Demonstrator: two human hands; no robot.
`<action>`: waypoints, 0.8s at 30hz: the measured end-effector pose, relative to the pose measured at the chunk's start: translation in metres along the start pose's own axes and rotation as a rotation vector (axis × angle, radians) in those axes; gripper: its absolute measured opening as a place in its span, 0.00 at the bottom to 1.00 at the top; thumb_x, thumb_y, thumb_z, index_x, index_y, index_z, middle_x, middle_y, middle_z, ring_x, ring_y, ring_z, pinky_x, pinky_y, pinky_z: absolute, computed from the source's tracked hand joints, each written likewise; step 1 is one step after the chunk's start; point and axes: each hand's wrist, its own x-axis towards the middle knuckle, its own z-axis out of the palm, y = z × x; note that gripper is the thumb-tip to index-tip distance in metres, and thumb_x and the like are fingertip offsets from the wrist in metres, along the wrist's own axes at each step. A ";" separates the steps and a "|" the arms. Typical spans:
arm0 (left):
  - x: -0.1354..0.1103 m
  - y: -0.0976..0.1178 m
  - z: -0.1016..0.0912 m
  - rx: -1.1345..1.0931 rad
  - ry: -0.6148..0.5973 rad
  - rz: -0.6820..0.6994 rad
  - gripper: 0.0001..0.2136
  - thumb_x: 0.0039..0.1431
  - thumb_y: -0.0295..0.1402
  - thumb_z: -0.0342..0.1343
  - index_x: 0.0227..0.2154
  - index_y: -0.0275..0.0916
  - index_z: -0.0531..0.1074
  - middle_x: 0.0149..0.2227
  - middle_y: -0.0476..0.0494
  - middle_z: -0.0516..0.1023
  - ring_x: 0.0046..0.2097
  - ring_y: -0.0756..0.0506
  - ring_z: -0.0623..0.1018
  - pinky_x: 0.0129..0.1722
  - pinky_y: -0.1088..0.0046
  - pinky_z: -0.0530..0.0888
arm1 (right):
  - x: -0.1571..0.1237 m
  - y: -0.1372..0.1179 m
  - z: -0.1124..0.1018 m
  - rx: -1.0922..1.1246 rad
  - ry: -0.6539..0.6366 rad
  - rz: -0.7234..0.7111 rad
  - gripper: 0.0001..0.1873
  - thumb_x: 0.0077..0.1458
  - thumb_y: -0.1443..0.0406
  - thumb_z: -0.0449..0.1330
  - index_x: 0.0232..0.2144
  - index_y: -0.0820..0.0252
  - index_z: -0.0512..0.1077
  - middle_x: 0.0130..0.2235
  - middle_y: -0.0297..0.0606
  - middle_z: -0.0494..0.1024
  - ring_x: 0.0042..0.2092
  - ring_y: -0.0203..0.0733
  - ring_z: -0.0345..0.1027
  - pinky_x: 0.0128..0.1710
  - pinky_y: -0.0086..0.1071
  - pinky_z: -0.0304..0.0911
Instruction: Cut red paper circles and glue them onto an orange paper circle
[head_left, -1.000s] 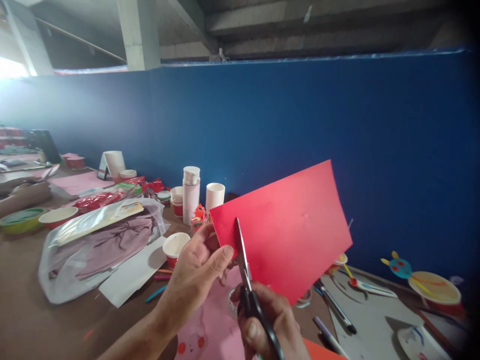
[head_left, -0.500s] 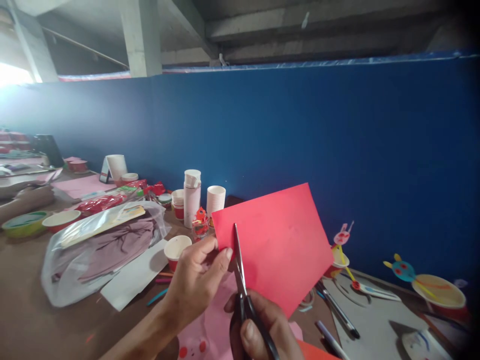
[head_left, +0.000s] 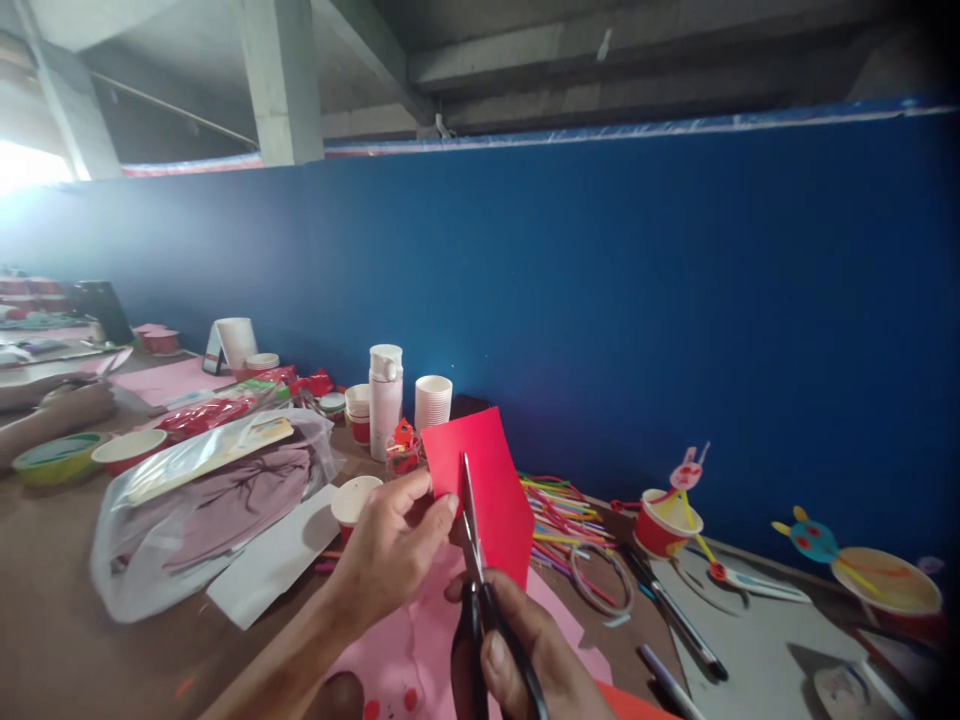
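My left hand (head_left: 390, 550) pinches the left edge of a red paper sheet (head_left: 487, 490), held up and turned nearly edge-on. My right hand (head_left: 536, 655) grips black-handled scissors (head_left: 476, 570), their blades standing upright against the sheet's near edge. Under both hands a pink paper (head_left: 442, 640) with small red dots lies on the brown table (head_left: 67, 630).
A clear plastic bag (head_left: 217, 490) of mauve cloth lies left, a white sheet (head_left: 274, 555) and red cup (head_left: 352, 500) beside it. A white bottle (head_left: 385, 400) and stacked cups (head_left: 433, 400) stand behind. Coloured sticks (head_left: 559, 520), pens (head_left: 675, 610) and cup crafts (head_left: 667, 515) lie right. Another person's forearm (head_left: 52, 415) rests far left.
The red sheet has swung from facing me to nearly edge-on, uncovering the coloured sticks behind it. The scissors have stayed at its near edge, and the view has dipped a little.
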 end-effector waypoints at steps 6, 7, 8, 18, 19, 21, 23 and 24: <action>0.003 -0.005 0.003 -0.145 0.086 -0.023 0.07 0.51 0.35 0.56 0.24 0.35 0.71 0.19 0.50 0.71 0.21 0.51 0.70 0.20 0.79 0.66 | 0.006 0.017 -0.005 -0.068 -0.080 -0.208 0.26 0.53 0.45 0.51 0.43 0.60 0.62 0.23 0.29 0.63 0.23 0.32 0.59 0.27 0.29 0.59; 0.003 -0.006 0.002 -0.177 0.066 -0.037 0.08 0.50 0.36 0.56 0.26 0.35 0.72 0.20 0.49 0.72 0.21 0.51 0.70 0.19 0.79 0.67 | 0.007 0.021 -0.005 -0.068 -0.082 -0.204 0.27 0.52 0.44 0.52 0.43 0.60 0.62 0.23 0.29 0.63 0.23 0.32 0.59 0.26 0.29 0.58; 0.004 -0.007 0.001 -0.211 0.045 -0.053 0.08 0.50 0.36 0.56 0.28 0.35 0.72 0.21 0.48 0.73 0.22 0.50 0.71 0.20 0.78 0.67 | 0.009 0.025 -0.005 -0.079 -0.068 -0.202 0.29 0.50 0.43 0.53 0.43 0.59 0.62 0.24 0.30 0.64 0.24 0.33 0.60 0.26 0.29 0.58; -0.006 -0.011 0.014 -0.420 0.075 -0.057 0.08 0.55 0.36 0.54 0.33 0.37 0.70 0.22 0.50 0.75 0.19 0.51 0.71 0.18 0.78 0.67 | 0.015 0.045 0.006 -0.011 -0.023 -0.285 0.35 0.45 0.39 0.53 0.42 0.61 0.62 0.21 0.30 0.65 0.22 0.36 0.63 0.23 0.29 0.57; -0.007 -0.011 0.016 -0.439 0.066 -0.053 0.08 0.55 0.36 0.54 0.33 0.37 0.70 0.22 0.50 0.75 0.19 0.51 0.71 0.18 0.77 0.67 | 0.015 0.044 0.006 -0.004 -0.024 -0.294 0.35 0.46 0.39 0.52 0.42 0.62 0.63 0.20 0.30 0.65 0.22 0.36 0.63 0.24 0.29 0.57; -0.009 -0.011 0.019 -0.449 0.058 -0.058 0.09 0.54 0.37 0.55 0.34 0.37 0.70 0.22 0.50 0.75 0.18 0.51 0.71 0.17 0.77 0.66 | 0.014 0.042 0.004 0.003 -0.015 -0.300 0.35 0.46 0.39 0.52 0.42 0.62 0.64 0.20 0.30 0.65 0.22 0.35 0.62 0.23 0.29 0.57; -0.010 -0.010 0.021 -0.437 0.072 -0.068 0.10 0.53 0.37 0.56 0.34 0.36 0.71 0.22 0.49 0.75 0.19 0.49 0.72 0.17 0.76 0.67 | 0.013 0.040 0.003 -0.008 0.004 -0.303 0.35 0.45 0.38 0.53 0.40 0.61 0.66 0.20 0.31 0.65 0.21 0.34 0.61 0.22 0.28 0.56; -0.011 -0.010 0.021 -0.432 0.083 -0.071 0.10 0.53 0.37 0.56 0.34 0.36 0.71 0.22 0.48 0.76 0.21 0.48 0.73 0.19 0.76 0.68 | 0.013 0.039 0.002 -0.016 0.016 -0.309 0.35 0.44 0.38 0.53 0.40 0.61 0.66 0.21 0.31 0.65 0.21 0.33 0.59 0.22 0.28 0.55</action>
